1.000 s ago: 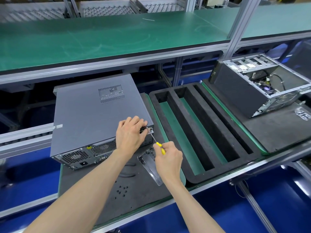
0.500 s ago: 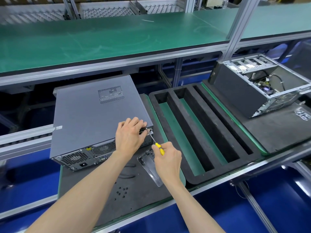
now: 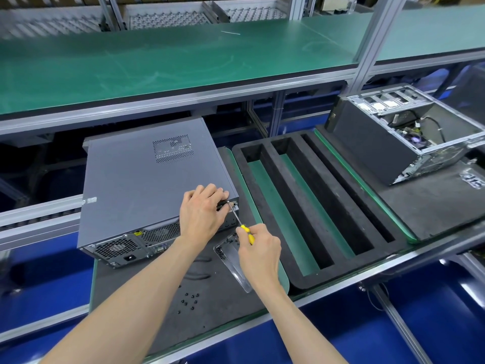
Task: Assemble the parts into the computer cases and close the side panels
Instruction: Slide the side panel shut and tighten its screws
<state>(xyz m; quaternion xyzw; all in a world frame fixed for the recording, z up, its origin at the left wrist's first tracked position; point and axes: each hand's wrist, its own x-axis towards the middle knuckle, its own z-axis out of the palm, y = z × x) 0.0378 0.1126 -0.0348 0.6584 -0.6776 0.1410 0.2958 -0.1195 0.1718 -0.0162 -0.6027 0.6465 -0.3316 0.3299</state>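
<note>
1. the closed computer case (image 3: pixel 147 185) lay on its side on the dark mat (image 3: pixel 210 306) at the near edge of the counter (image 3: pixel 341 269), side panel up, just as it had a second earlier; nothing about it had shifted.
2. the screwdriver (image 3: pixel 240 223) stayed angled into the case's near right corner, tip at a screw (image 3: pixel 228 202) there.
3. the left hand (image 3: pixel 202 214) kept curled over that corner, holding the panel edge; the right hand (image 3: pixel 258 252) kept pinching the yellow handle. only slight finger movement showed, so the screw was probably mid-turn and the panel not yet fully fastened.
4. loose screws (image 3: pixel 190 298) and a clear tray (image 3: pixel 231 258) sat near the wrists.
5. further right were the slotted foam tray (image 3: pixel 315 206) and the open case (image 3: pixel 404 137), still awaiting its panel.
</note>
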